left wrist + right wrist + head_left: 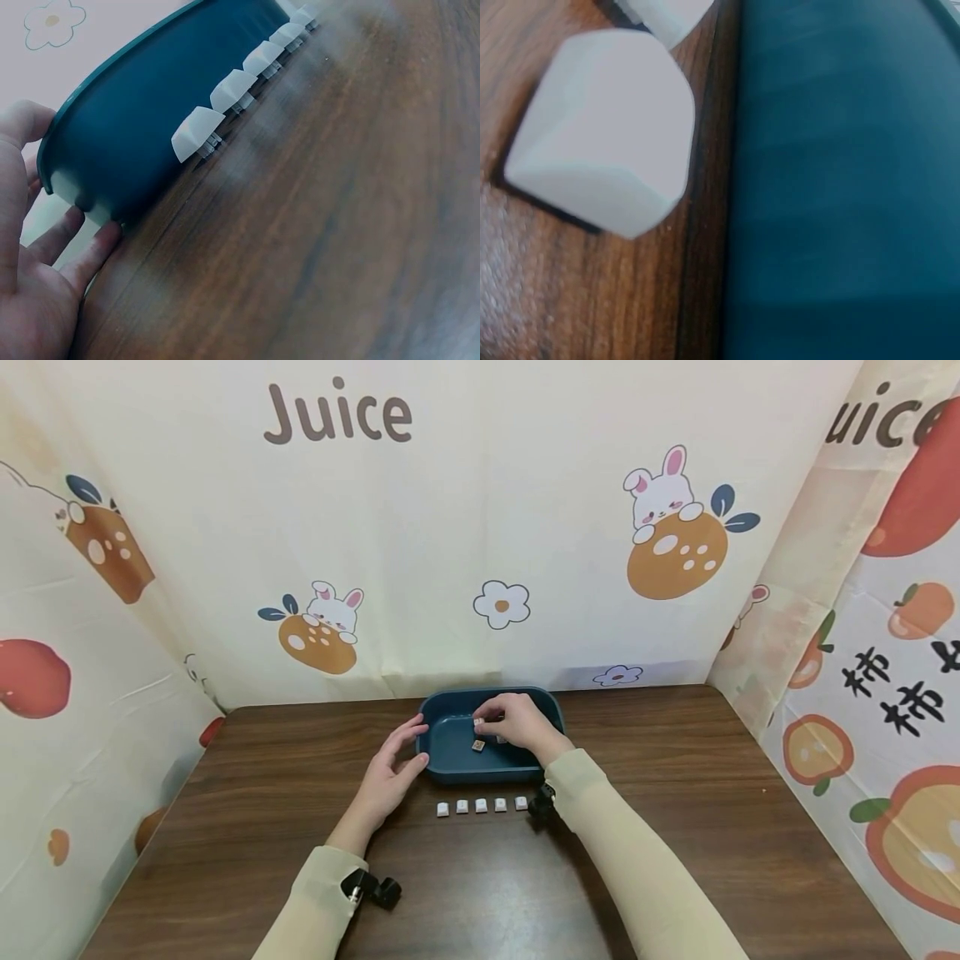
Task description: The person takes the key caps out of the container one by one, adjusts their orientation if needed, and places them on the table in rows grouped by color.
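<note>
A dark teal tray (450, 768) stands at the back of the table. At its left end, my left hand (386, 779) rests with loosely extended fingers (94, 255) touching the wall and rim. My right hand (516, 722) reaches over the tray and pinches a small white keycap (478, 722) between thumb and fingertips. Below that hand, another keycap (477, 746) lies in the tray with its brownish underside showing. A further white keycap (501, 740) is partly hidden by the right hand. The right wrist view does not show the right fingers.
Several white keycaps (481, 806) stand in a row along the tray's near side, with small stems under them in the left wrist view. The brown wooden table (262, 827) meets a printed curtain (420, 527) at the back and sides.
</note>
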`<action>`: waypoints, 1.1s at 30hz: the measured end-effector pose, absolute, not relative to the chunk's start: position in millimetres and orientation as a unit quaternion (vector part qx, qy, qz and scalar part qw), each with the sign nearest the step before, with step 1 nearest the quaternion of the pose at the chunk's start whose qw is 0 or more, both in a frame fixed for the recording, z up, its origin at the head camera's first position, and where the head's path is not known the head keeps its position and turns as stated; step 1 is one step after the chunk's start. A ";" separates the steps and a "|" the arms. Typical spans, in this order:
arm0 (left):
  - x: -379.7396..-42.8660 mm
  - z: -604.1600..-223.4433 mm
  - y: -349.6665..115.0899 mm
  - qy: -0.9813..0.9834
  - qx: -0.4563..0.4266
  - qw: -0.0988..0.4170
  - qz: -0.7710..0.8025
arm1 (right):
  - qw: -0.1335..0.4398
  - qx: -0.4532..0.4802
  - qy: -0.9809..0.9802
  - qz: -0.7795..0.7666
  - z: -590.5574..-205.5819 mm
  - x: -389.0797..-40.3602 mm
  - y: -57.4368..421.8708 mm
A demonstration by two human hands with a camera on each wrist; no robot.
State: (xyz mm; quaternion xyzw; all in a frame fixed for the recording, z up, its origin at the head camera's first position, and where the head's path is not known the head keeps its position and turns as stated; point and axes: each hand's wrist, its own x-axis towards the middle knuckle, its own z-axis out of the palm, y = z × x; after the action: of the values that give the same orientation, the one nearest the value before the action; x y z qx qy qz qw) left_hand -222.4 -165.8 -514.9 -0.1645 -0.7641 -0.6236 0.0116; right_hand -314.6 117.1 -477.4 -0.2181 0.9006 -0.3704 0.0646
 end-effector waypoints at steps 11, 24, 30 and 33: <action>-222.2 -516.7 -167.1 -0.769 -0.162 0.009 -0.619 | 0.051 -0.208 0.898 -0.385 -474.3 -311.0 115.0; -222.8 -516.2 -165.8 -0.765 -0.164 0.012 -0.622 | 0.043 -0.214 0.889 -0.404 -475.1 -311.0 116.1; -222.5 -515.8 -165.4 -0.763 -0.164 0.015 -0.625 | 0.043 -0.221 0.885 -0.408 -473.6 -311.2 115.2; -222.2 -515.4 -165.2 -0.761 -0.168 0.016 -0.627 | 0.042 -0.226 0.883 -0.409 -472.9 -311.6 116.1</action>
State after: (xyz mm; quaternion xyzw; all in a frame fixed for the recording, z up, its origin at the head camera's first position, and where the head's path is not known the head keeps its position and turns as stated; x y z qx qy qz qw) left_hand -222.2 -165.2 -515.4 -0.1683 -0.7607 -0.6266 0.0163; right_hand -311.6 116.1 -472.9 -0.2258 0.8832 -0.4089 0.0418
